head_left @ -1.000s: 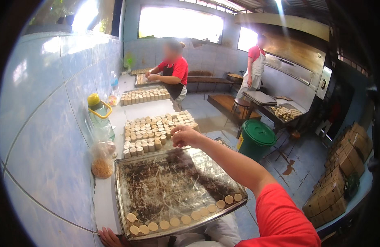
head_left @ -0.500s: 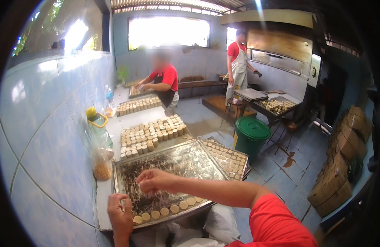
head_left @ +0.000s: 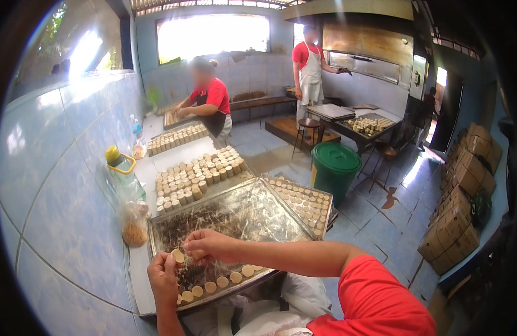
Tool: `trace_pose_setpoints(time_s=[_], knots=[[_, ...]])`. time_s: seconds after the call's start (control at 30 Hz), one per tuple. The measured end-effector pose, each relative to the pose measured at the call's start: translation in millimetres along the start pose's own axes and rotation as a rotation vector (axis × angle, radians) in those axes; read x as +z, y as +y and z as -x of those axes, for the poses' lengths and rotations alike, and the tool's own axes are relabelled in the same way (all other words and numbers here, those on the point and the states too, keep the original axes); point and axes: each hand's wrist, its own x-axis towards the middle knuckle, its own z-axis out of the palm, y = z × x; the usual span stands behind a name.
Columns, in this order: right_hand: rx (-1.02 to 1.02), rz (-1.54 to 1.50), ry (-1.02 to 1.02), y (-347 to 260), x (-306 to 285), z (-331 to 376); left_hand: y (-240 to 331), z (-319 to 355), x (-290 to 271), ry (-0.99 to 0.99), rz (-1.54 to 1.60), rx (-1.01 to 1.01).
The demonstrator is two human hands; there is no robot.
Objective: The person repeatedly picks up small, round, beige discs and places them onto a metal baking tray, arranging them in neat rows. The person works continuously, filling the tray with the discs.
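Pinching a pale disc [head_left: 178,256] over the tray [head_left: 230,215]: left hand [head_left: 164,280] clamped on it, right hand [head_left: 207,246] just beside, fingertips bunched, can't tell if gripping anything.

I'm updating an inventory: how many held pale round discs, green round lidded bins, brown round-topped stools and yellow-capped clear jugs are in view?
Pale round disc held in the left hand: 1
Green round lidded bin: 1
Brown round-topped stools: 2
Yellow-capped clear jug: 1
Total: 5
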Motion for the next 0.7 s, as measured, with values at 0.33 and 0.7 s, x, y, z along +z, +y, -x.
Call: trace_pose_setpoints(time_s=[0.33,0.7], knots=[[-0.228,0.503,0.060,-3,-5,16,9,-1,19,-0.089,-0.293,0.063],[-0.149,0.530,-0.039,-11,-22,25,22,1,26,-0.175,-0.323,0.054]])
